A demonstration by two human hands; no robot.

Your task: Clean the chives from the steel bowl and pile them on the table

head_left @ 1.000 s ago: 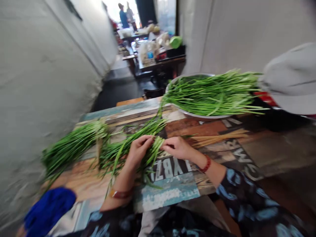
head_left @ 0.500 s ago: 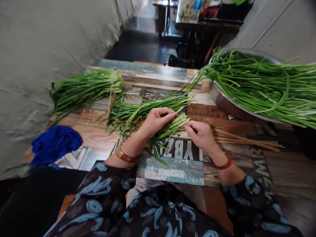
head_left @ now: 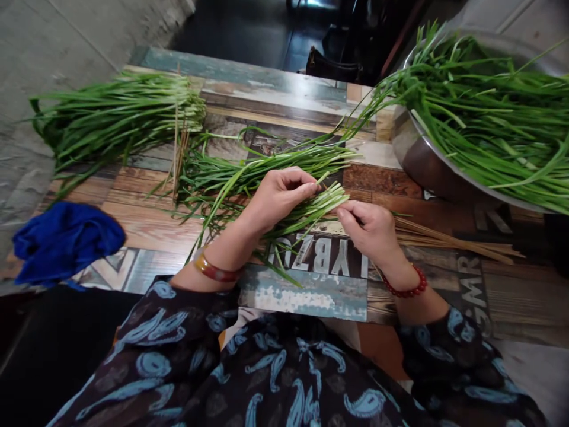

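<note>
Pale stem ends of a small row of green chives [head_left: 331,198] lie between my two hands. My left hand [head_left: 284,193] is closed, its thumb and forefinger pinching the chives near their cut ends. At the right of those ends, my right hand [head_left: 371,228] is closed in a pinch on a thin bamboo skewer [head_left: 377,273]; a bit of it shows below the palm, and the fingers cover most of it. A loose heap of chives [head_left: 267,166] lies just beyond my left hand. More bamboo skewers [head_left: 453,242] lie to the right of my right hand.
A metal basin [head_left: 422,136] piled with chives stands at the right, some trailing onto the patchwork table [head_left: 306,299]. Skewered chives [head_left: 120,112] are stacked at the back left, with upright skewer ends [head_left: 178,154] beside them. A blue cloth [head_left: 69,240] lies at the left.
My view has tilted down and come closer, so the far table has left the picture. Both hands keep nearly the same pinch on the chives and skewer.
</note>
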